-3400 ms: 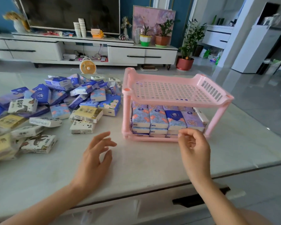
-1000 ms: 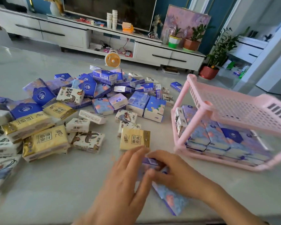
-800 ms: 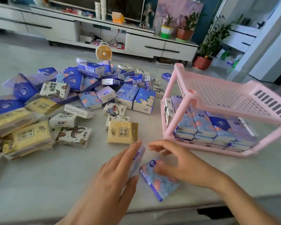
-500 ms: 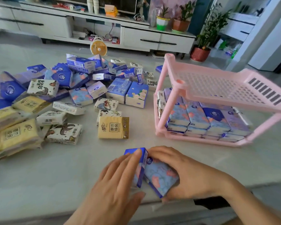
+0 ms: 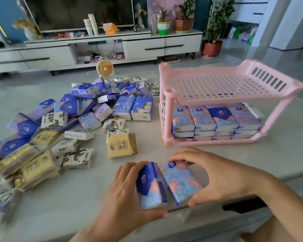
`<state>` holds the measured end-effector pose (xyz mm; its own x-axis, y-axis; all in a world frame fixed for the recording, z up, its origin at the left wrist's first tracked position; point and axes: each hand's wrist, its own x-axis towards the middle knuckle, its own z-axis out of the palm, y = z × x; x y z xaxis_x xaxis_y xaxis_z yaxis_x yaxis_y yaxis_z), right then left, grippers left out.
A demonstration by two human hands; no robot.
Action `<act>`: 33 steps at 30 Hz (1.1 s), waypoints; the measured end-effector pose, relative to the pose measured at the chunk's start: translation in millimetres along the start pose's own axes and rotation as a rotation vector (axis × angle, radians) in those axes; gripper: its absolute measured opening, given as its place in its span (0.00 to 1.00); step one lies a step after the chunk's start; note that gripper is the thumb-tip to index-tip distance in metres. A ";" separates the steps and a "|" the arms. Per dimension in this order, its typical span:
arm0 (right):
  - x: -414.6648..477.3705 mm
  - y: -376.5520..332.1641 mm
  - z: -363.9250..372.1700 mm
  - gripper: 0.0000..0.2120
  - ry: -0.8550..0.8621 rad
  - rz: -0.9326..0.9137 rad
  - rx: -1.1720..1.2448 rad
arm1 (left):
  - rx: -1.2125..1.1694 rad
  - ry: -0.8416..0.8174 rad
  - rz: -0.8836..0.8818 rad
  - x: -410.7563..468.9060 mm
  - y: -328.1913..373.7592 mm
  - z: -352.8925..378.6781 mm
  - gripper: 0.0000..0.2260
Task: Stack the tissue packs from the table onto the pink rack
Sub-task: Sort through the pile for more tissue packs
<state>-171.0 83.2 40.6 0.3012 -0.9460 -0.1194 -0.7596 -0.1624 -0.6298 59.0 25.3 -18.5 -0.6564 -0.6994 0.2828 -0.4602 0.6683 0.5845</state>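
Head view, findings at this moment.

1. Held items: two soft plastic-wrapped tissue packs sit at the near edge of the pale stone-look desk (image 5: 68, 212), side by side and touching. The dark blue floral pack (image 5: 150, 187) is tipped up on its long edge. The light blue floral pack (image 5: 181, 180) lies flatter at its 3 o'clock side.
2. Left hand (image 5: 124, 196): grasping the dark blue pack, fingers over its outer face, thumb under the near end.
3. Right hand (image 5: 220, 177): grasping the light blue pack, fingers curled over the far end, thumb at the near corner.
4. Long axes: both packs run roughly 6 to 12 o'clock, with the light blue one skewed toward 11.
5. Target: the pink two-tier plastic rack (image 5: 217, 84) stands at about 1 o'clock from the hands, apart from them. Its lower tier holds rows of similar packs (image 5: 213, 121). Its upper tier shows only the perforated floor.
6. Governing relation: the right hand is the nearer to the rack, and the rack's open front faces the near edge. In my judgement the pair must travel up and toward 1 o'clock, probably onto the upper tier.
7. Remaining stock: a loose heap of mixed tissue packs (image 5: 87, 109) lies at 10 to 11 o'clock. A yellow pack (image 5: 122, 144) lies nearest the hands, at 11.
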 end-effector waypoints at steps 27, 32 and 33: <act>74.5 77.9 -175.5 0.37 0.413 0.177 -0.023 | 0.183 -0.112 -0.085 267.1 56.3 -41.2 0.40; 75.6 80.8 -173.9 0.38 0.461 0.171 0.101 | 0.192 -0.153 -0.131 267.0 55.9 -43.0 0.32; 76.0 80.4 -173.6 0.38 0.490 0.162 0.109 | 0.228 -0.165 -0.139 266.7 57.3 -42.6 0.32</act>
<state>-309.3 -50.5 114.1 -0.1397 -0.9811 0.1341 -0.7016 0.0025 -0.7126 -116.9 -133.7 122.8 -0.6572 -0.7501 0.0742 -0.6622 0.6216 0.4184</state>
